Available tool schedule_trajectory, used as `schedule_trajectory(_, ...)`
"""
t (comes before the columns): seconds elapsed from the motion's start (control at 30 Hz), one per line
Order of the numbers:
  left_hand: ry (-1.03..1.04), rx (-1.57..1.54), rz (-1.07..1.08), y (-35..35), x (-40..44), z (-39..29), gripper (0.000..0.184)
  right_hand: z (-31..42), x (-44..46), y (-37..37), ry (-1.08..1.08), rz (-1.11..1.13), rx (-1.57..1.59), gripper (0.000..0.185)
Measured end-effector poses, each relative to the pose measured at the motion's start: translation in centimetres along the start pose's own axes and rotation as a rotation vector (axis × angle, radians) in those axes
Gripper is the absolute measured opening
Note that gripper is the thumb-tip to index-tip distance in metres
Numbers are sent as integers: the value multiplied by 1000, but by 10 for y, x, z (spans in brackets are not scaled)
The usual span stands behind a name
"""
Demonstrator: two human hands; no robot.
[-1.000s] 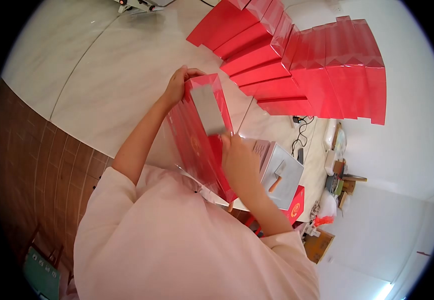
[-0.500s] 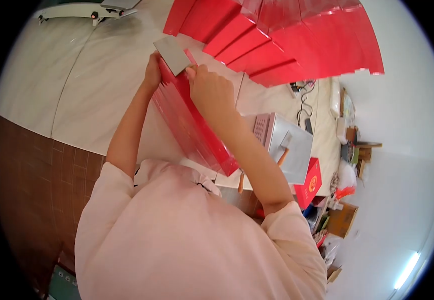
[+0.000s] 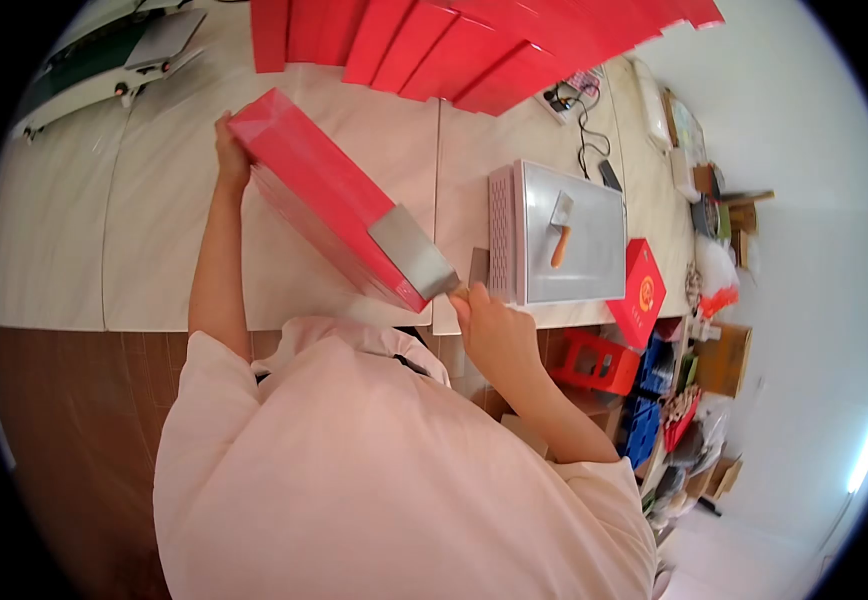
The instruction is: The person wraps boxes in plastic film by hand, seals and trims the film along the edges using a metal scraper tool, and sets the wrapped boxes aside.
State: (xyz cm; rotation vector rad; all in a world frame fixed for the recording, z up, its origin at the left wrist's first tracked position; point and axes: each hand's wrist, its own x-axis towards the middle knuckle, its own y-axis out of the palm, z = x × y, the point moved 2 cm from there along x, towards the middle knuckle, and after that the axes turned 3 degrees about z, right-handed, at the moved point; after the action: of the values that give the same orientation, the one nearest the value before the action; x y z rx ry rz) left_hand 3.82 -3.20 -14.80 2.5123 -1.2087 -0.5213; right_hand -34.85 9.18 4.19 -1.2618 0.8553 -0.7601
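Observation:
A long red box (image 3: 319, 170) in clear film lies slanted in front of me, its near end by the table's front edge. My left hand (image 3: 233, 155) grips the far left end, with most fingers hidden behind it. In my right hand (image 3: 496, 325) is the handle of a wide scraper (image 3: 412, 248). Its grey metal blade lies across the red top face, close to the near end. Beside that hand, another flat grey blade (image 3: 479, 264) is partly visible on the table.
To the right stands a metal-topped unit (image 3: 584, 265) with a smaller wooden-handled scraper (image 3: 560, 238) on it. A red box with a gold emblem (image 3: 642, 295) leans beside it. Several red boxes (image 3: 424, 50) line the back. A green-bedded machine (image 3: 94, 65) occupies the far left.
The scraper in my right hand has moved from the box's far end toward its near end. My left hand and the box's far end appear further left. The view has shifted.

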Motion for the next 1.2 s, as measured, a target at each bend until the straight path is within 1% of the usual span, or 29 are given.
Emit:
schedule_trajectory(0.07, 145, 45, -25, -22, 22, 23, 51, -8, -28, -2, 101, 85, 45, 30)
schedule_trajectory(0.1, 215, 75, -32, -29, 29, 32, 48, -18, -41, 0, 124, 77, 54, 30)
schedule_trajectory(0.17, 200, -18, -14, -42, 44, 42, 44, -38, -61, 10, 88, 34, 138, 29)
schedule_trajectory(0.2, 258, 22, 52, -63, 56, 57, 50, -57, -67, 19, 120, 16, 138, 29)
schedule_trajectory(0.23, 277, 1, 97, -84, 73, 73, 57, -82, -69, 32, 173, -66, 244, 30)
schedule_trajectory(0.27, 326, 34, 180, -96, 79, 86, 60, -110, -73, 43, 224, -155, 340, 31)
schedule_trajectory(0.3, 305, 216, 307, -113, 90, 84, 63, -137, -73, 56, 353, -252, 394, 33)
schedule_trajectory(0.33, 226, 64, 243, -100, 66, 71, 62, -168, -67, 68, 472, -353, 447, 35)
schedule_trajectory(0.37, 166, 27, 120, -93, 49, 60, 66, -199, -61, 80, 662, -368, 519, 40)
schedule_trajectory(0.4, 138, 54, 93, -84, 38, 58, 68, -235, -55, 99, 773, -438, 618, 52)
schedule_trajectory(0.43, 116, 92, 51, -84, 24, 54, 71, -265, -51, 113, 782, -460, 619, 52)
schedule_trajectory(0.5, 165, 259, 22, -85, -7, 52, 78, -310, -38, 134, 959, -538, 291, 55)
schedule_trajectory(0.53, 183, 264, 14, -89, -21, 51, 78, -323, -31, 139, 1028, -520, 291, 57)
schedule_trajectory(0.57, 139, 321, -8, -95, -33, 54, 78, -333, -25, 144, 1095, -496, 291, 58)
schedule_trajectory(0.63, 82, 400, -35, -109, -53, 60, 79, -343, -12, 149, 1102, -462, 322, 57)
schedule_trajectory(0.7, 56, 415, -70, -124, -72, 66, 77, -348, -4, 153, 1118, -332, 303, 54)
schedule_trajectory(0.77, 41, 411, -130, -141, -88, 72, 75, -354, 0, 166, 970, -191, 207, 51)
schedule_trajectory(0.83, 18, 391, -159, -140, -107, 70, 69, -342, 4, 156, 947, -135, 194, 50)
schedule_trajectory(0.9, 29, 365, -206, -132, -131, 70, 62, -326, 27, 144, 1082, -188, -99, 52)
schedule_trajectory(0.97, -23, 366, -211, -123, -153, 73, 59, -271, 57, 99, 834, -461, -47, 60)
schedule_trajectory(1.03, -81, 332, -196, -117, -172, 88, 55, -200, 101, 60, 370, -569, 400, 66)
schedule_trajectory(1.07, -123, 318, -173, -115, -178, 100, 54, -145, 121, 42, 248, -532, 697, 65)
schedule_trajectory(1.1, -187, 300, -159, -110, -184, 107, 52, -86, 140, 24, 102, -420, 767, 67)
schedule_trajectory(1.13, -245, 270, -103, -107, -191, 118, 51, -30, 152, 3, 40, -261, 774, 69)
schedule_trajectory(1.17, -236, 249, -119, -102, -198, 123, 51, 15, 162, -2, -110, -227, 728, 73)
schedule_trajectory(1.2, -341, 243, -40, -97, -207, 129, 50, 56, 175, -5, -251, -233, 670, 78)
